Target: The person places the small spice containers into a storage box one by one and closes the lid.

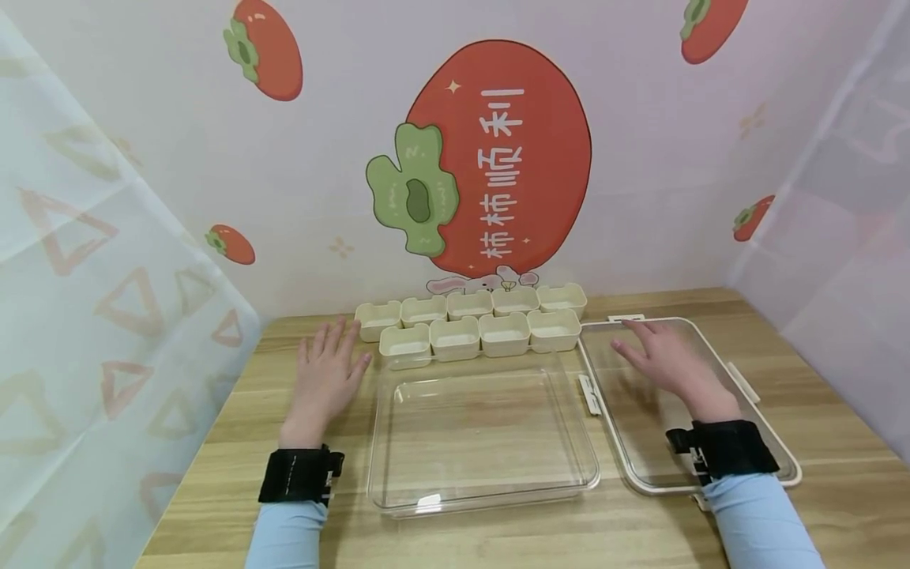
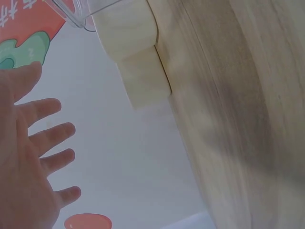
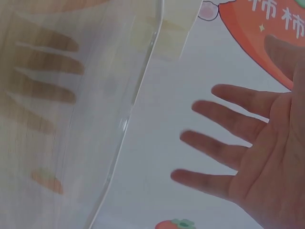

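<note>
My left hand (image 1: 323, 379) is held above the left side of the table, fingers straight and spread, with nothing in it. Its nearest objects are the cream cups (image 1: 404, 344) at the back and the clear plastic box (image 1: 483, 454) in the middle. In the left wrist view the same hand (image 2: 24, 148) appears apart from the cups (image 2: 143, 78). Over the clear lid (image 1: 640, 442) with its pale rim hovers my right hand (image 1: 668, 363), also holding nothing. The right wrist view has that hand (image 3: 262, 148) with extended fingers, and their reflection in the lid (image 3: 62, 143).
Several cream cups stand in two rows along the table's back, close behind the box. White clips (image 1: 590, 395) sit on the lid's sides. A printed backdrop (image 1: 320, 158) rises behind the wooden table (image 1: 235, 474), with curtains (image 1: 107, 316) at the left and right.
</note>
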Demonstrator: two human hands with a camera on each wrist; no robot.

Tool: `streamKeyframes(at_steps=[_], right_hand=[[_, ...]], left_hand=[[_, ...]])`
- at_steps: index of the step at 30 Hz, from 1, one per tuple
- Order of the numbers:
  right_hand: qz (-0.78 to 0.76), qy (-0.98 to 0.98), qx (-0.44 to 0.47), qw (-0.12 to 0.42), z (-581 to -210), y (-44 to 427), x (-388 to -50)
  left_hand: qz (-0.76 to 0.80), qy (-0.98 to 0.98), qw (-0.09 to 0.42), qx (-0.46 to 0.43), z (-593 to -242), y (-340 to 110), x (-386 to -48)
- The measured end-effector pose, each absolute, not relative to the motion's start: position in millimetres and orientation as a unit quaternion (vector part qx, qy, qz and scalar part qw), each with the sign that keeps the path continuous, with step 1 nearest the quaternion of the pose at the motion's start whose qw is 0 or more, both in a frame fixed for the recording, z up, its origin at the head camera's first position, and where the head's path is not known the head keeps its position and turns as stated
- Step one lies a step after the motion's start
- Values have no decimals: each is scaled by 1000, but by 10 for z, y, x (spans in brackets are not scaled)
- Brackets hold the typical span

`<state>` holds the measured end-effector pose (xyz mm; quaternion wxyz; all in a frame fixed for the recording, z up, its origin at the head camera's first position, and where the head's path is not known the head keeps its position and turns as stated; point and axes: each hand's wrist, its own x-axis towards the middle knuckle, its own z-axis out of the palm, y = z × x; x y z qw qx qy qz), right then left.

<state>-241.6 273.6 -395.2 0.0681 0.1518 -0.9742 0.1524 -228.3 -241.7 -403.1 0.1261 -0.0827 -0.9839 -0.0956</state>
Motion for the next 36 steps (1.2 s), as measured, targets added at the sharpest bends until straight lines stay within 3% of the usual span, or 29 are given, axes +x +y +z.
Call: streamKeyframes(at_steps=[15, 22, 30, 36], right_hand=[[292, -923, 253, -3, -4079, 2333, -2393], [284, -916, 283, -1, -4053, 2174, -2320], [328, -907, 257, -59, -3999, 2062, -2248], [370, -896, 232, -77, -4014, 2004, -2231]], left_hand=[[-69, -960, 202, -184, -4061, -2286, -2483], [-85, -950, 200, -222, -4101, -2216, -2575], [-124, -937, 194, -261, -4128, -2150, -2664], [-132, -942, 162, -261, -4156, -2125, -2712]])
